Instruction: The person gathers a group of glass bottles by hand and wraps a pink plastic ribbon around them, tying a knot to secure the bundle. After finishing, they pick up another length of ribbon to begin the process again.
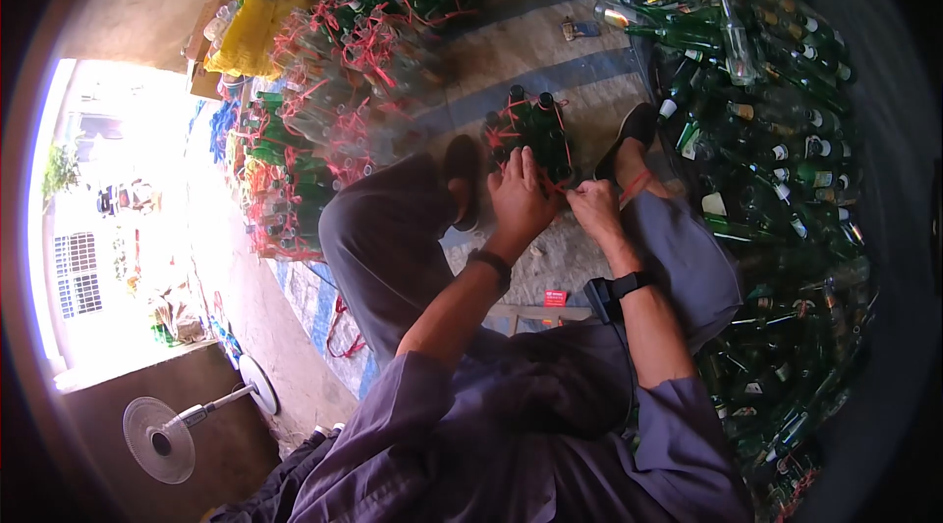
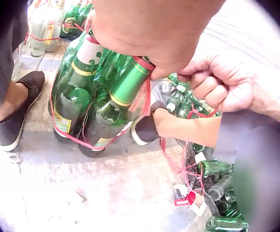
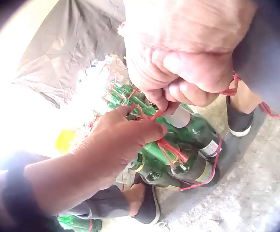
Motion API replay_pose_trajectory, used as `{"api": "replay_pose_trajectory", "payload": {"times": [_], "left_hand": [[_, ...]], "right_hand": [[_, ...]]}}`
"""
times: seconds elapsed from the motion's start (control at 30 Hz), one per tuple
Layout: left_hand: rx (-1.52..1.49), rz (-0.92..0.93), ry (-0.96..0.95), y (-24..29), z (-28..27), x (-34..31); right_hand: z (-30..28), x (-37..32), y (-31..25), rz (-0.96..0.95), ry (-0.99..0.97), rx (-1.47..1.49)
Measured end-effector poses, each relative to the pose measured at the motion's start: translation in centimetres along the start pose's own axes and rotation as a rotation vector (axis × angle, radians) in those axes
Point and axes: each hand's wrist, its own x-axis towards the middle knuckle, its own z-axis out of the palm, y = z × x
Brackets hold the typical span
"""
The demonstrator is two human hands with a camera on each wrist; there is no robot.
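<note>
Between the person's feet stands a bundle of green glass bottles [image 1: 545, 130], bound low down with red plastic string [image 3: 216, 159]. Over the bottle tops lies the left hand [image 1: 521, 199]; in the right wrist view its thumb and a finger pinch the string where it gathers in a frayed red tuft [image 3: 176, 151]. Close beside it, the right hand [image 1: 594, 207] has its fingers curled tightly round a length of the string, part of which trails from the fist toward the leg. Foil and paper labels show on the bottles' necks. The bottle mouths are partly hidden under the hands.
A large heap of loose green bottles [image 1: 776, 130] fills the right side. Bundles tied in red string [image 1: 339, 42] stand to the left, near a yellow sack [image 1: 250, 32]. Dark shoes [image 1: 460, 174] flank the bundle. A white fan [image 1: 160, 440] is at lower left.
</note>
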Motion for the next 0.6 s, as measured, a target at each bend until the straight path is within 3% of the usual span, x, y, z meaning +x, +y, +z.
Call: {"api": "replay_pose_trajectory", "payload": {"times": [0.03, 0.13, 0.6], "left_hand": [[0.011, 0.060, 0.086, -0.2, 0.0, 0.0], [-0.002, 0.081, 0.108, -0.5, 0.1, 0.1], [-0.016, 0.130, 0.095, -1.6, 0.4, 0.3]], "right_hand": [[-0.2, 0.0, -0.3, -0.028, 0.017, 0.030], [-0.6, -0.3, -0.8, -0.064, 0.030, 0.011], [-1.3, -1.3, -1.5, -0.084, -0.026, -0.018]]}}
